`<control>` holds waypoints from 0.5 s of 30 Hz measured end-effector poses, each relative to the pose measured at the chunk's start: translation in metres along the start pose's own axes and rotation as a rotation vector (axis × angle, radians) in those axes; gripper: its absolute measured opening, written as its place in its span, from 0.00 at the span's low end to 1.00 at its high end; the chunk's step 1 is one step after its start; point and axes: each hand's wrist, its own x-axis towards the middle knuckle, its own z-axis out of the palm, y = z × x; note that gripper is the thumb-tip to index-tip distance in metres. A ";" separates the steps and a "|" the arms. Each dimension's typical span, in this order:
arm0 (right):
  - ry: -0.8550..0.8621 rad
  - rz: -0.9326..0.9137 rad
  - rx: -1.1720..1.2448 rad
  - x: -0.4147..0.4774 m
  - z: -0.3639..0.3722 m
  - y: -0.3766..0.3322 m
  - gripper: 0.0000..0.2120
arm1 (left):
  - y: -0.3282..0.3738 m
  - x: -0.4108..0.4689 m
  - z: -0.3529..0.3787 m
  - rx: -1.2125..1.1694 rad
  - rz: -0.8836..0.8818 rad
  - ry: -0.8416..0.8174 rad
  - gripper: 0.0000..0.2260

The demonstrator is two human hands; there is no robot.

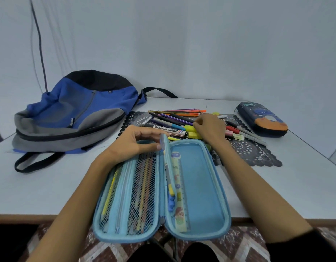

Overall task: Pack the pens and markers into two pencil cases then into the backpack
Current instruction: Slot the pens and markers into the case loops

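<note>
Pens and markers (174, 118) lay heaped at centre frame, likely light, stiff and prone to rolling, best pinched mid-barrel. Right hand (210, 125) curled over them; whether it gripped one was hidden. Left hand (133, 140) pinched upright the divider flap (166, 148) of the open blue pencil case (197, 176), lower centre.

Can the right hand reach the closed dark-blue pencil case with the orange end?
Probably yes: only loose markers lying flat are between the right hand and the dark-blue, orange-ended pencil case.
</note>
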 end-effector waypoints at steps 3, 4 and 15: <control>-0.010 0.067 -0.018 0.009 0.003 0.000 0.09 | -0.001 -0.001 0.001 -0.030 -0.007 0.018 0.15; -0.011 0.084 -0.027 0.012 0.006 0.000 0.09 | -0.002 -0.001 0.001 -0.030 -0.007 0.020 0.15; -0.041 0.118 0.009 0.018 0.017 -0.002 0.08 | 0.000 -0.001 0.000 -0.007 -0.003 0.006 0.14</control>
